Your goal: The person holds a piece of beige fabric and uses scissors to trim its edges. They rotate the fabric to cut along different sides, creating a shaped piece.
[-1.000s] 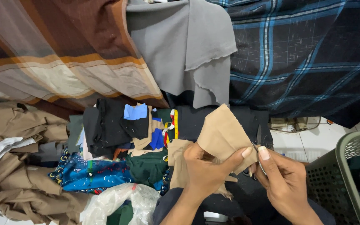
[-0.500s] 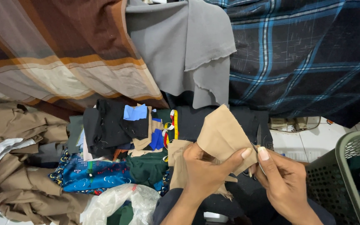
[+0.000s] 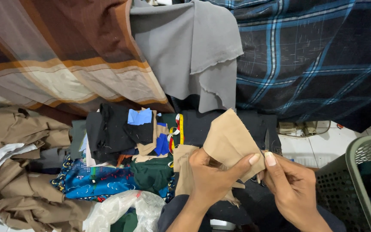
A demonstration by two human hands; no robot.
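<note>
Tan cloth piece (image 3: 228, 141) pinched by left hand (image 3: 209, 180) fingers, right hand (image 3: 290, 187) fingers gripping its edge, scissors blade (image 3: 266, 140) alongside

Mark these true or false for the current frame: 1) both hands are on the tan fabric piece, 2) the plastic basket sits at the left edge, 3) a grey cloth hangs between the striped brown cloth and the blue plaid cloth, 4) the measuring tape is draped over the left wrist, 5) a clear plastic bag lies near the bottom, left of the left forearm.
1) True: the left hand and right hand both pinch the tan fabric piece.
2) False: the grey-green plastic basket is at the right edge.
3) True: the grey cloth hangs between the striped brown cloth and the blue plaid cloth.
4) False: the yellow measuring tape lies on the fabric scraps, apart from the hands.
5) True: the clear plastic bag lies there.
</note>
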